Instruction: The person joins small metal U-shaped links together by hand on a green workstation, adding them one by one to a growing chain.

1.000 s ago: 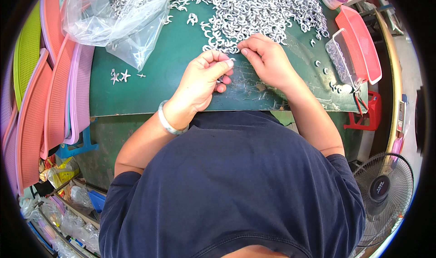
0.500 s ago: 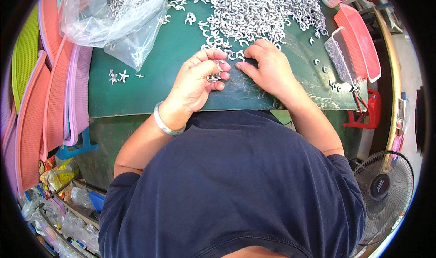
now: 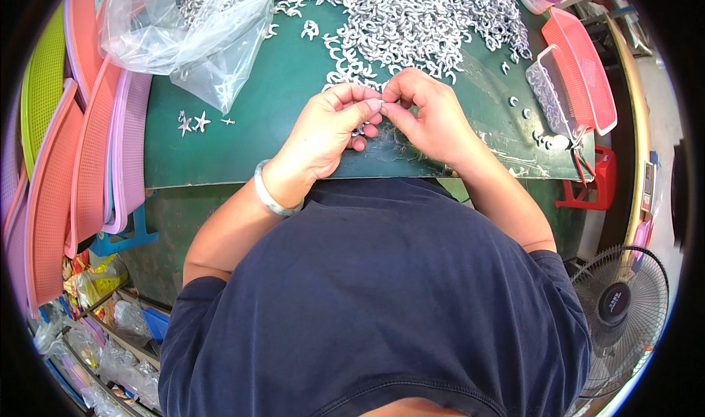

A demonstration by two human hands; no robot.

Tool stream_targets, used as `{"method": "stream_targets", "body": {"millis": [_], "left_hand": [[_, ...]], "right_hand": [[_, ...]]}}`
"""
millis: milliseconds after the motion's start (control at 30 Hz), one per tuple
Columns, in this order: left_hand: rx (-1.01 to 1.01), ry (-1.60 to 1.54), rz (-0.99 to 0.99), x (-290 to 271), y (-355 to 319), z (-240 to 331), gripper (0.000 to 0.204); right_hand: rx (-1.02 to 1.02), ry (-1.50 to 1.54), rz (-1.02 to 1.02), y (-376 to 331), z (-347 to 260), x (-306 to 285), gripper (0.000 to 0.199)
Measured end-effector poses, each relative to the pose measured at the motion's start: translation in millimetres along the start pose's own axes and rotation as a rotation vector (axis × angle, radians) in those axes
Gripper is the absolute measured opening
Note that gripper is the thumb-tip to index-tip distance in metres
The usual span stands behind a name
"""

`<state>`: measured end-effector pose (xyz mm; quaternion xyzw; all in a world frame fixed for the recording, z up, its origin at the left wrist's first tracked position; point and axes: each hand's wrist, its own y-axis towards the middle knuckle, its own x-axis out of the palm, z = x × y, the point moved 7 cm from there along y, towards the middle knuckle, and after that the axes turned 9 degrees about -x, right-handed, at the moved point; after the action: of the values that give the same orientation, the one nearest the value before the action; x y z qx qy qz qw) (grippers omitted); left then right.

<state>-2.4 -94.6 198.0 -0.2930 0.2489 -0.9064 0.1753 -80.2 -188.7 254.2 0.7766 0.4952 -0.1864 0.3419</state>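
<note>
Lifting off the green table (image 3: 242,123) since a moment earlier, both hands' fingers (image 3: 367,109) pinched one small metal piece (image 3: 358,131) at frame centre.

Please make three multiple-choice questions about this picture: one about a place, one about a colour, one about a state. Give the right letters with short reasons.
1. Where does the clear plastic bag of small silvery metal hooks lie?
A. at the table's far left
B. on the floor beside the fan
C. inside the red basket

2. What colour is the table's work surface?
A. white
B. dark green
C. yellow

3. How are the left hand and the right hand placed?
A. far apart at the table's two ends
B. flat, palms down
C. together, fingertips pinching a small silvery metal piece

Answers: 1 A, the bag sits at the far left beside the stacked trays. 2 B, the mat shows dark green. 3 C, the fingertips meet above the near edge.
</note>
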Motion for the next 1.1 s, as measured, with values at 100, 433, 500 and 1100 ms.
{"method": "stream_targets", "body": {"millis": [100,433,500,1100], "left_hand": [[0.005,-0.021,-0.023,-2,2,-3,0.012],[-0.038,-0.146,-0.005,-6,0,-3,0.007],[-0.031,-0.207,-0.022,-6,1,-4,0.008],[-0.07,-0.128,-0.049,-2,1,-6,0.013]], "right_hand": [[-0.063,-0.039,-0.026,5,-1,-6,0.014],[-0.129,-0.401,-0.071,-1,20,0,0.014],[-0.138,-0.395,-0.056,-1,19,0,0.012],[-0.273,-0.101,0.062,6,-10,-6,0.022]]}}
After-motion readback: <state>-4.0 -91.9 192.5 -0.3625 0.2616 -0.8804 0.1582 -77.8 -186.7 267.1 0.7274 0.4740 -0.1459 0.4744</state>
